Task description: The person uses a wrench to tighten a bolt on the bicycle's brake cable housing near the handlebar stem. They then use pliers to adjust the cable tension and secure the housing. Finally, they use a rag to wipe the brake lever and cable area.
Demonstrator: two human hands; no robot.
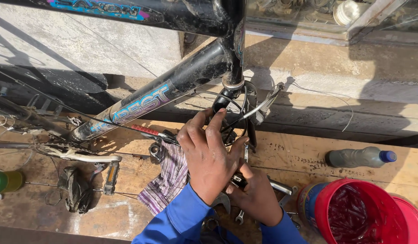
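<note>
Nearest the camera, right hand (256, 199) low, fingers curled around a small metal part, possibly a wrench, not clear. Just above, left hand (209, 156) fingers spread narrow, resting on brake assembly (238, 119) beneath head tube (233, 54). Fork axis running up-away from both hands; left nearer. Beyond, plastic bottle (360, 157) right.

Sunlit wooden floor (308, 156), perhaps concrete wall (127, 49)

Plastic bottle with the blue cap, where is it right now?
In the head view, the plastic bottle lies on its side at the right on the wooden platform, just behind the red bucket, right of both hands.
</note>
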